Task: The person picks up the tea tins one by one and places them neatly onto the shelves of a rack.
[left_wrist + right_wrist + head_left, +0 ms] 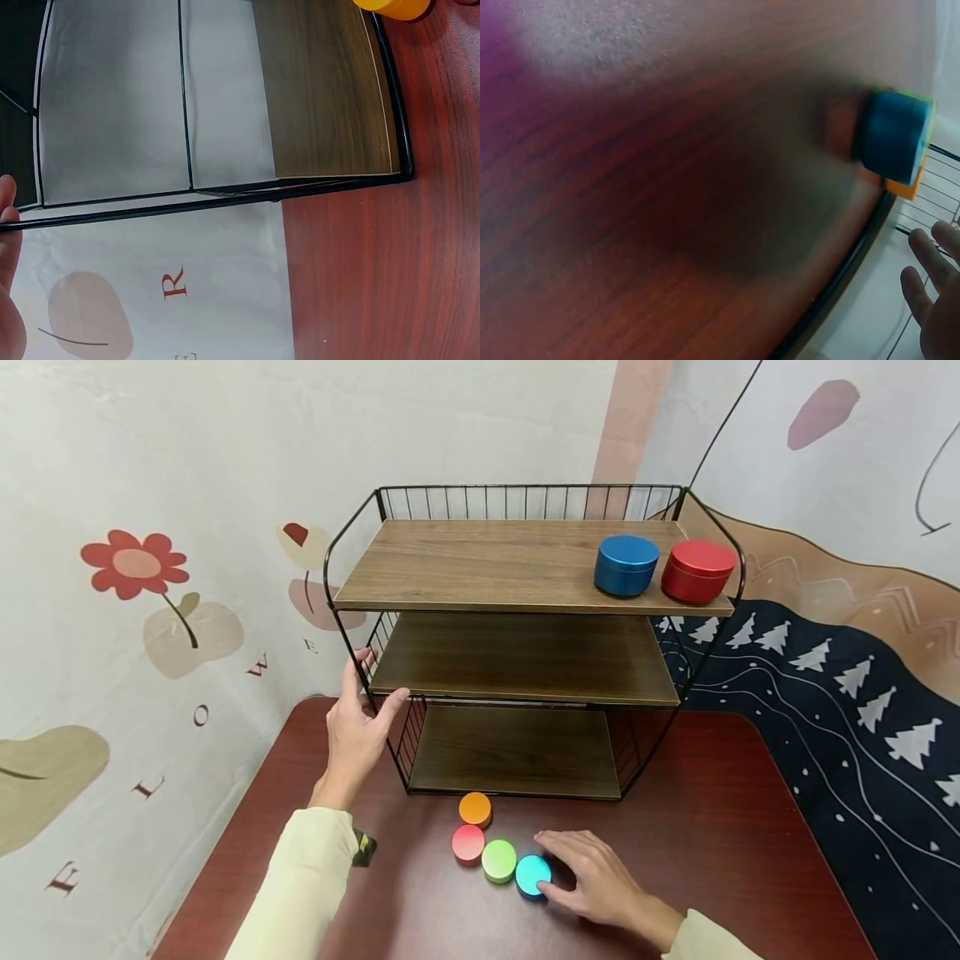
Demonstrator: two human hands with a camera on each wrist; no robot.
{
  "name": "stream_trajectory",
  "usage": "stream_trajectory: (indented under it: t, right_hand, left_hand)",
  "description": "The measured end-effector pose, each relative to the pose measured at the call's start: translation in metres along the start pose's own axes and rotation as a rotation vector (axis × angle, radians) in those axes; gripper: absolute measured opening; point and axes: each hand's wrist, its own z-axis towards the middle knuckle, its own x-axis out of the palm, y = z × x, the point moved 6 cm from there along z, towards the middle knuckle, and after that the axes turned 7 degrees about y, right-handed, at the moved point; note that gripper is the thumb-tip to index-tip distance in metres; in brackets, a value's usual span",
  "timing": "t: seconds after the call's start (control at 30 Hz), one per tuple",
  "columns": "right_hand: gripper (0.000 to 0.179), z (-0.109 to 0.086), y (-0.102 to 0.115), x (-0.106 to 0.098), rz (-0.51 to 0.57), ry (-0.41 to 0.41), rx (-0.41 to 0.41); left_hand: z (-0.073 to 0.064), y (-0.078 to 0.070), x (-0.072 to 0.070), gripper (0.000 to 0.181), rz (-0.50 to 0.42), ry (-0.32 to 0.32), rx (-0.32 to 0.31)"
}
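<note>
A three-tier shelf rack (517,668) with black wire sides and wooden boards stands on the table. My left hand (352,735) grips its left side, thumb at the middle board's front corner and fingers around the wire frame. In the left wrist view, part of that hand (9,285) shows at the frame's bar. My right hand (592,877) is beside a small round blue tin (533,876), fingers spread and thumb at the tin's edge; whether it touches is unclear. A green tin (498,861), a pinkish-red tin (468,844) and an orange tin (475,809) extend from it toward the rack.
On the top board, a larger blue tin (627,565) and a red tin (698,572) stand at the right. A small dark, yellow-marked object (363,848) lies by the left sleeve. Patterned cloth (187,443) hangs behind the reddish-brown table (720,827).
</note>
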Motion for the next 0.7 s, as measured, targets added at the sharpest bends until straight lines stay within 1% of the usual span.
stream_trajectory:
  t: [0.13, 0.27, 0.37, 0.6, 0.7]
  right_hand:
    - [0.059, -0.004, 0.001, 0.009, 0.025, 0.039, 0.01]
    - [0.06, -0.008, 0.001, 0.02, 0.038, 0.099, 0.044]
    - [0.061, -0.011, 0.001, 0.027, 0.038, 0.128, 0.068]
    - [0.059, -0.014, -0.001, 0.034, 0.025, 0.15, 0.095]
    - [0.058, -0.014, -0.002, 0.037, 0.026, 0.148, 0.094]
  left_hand:
    - [0.0, 0.0, 0.001, 0.071, -0.007, 0.002, 0.0]
    - [0.0, 0.0, 0.0, 0.071, -0.008, -0.003, 0.007]
    - [0.0, 0.0, 0.0, 0.072, -0.011, -0.005, 0.011]
    - [0.0, 0.0, 0.0, 0.072, -0.017, -0.004, 0.012]
    - [0.0, 0.0, -0.001, 0.072, -0.017, -0.005, 0.014]
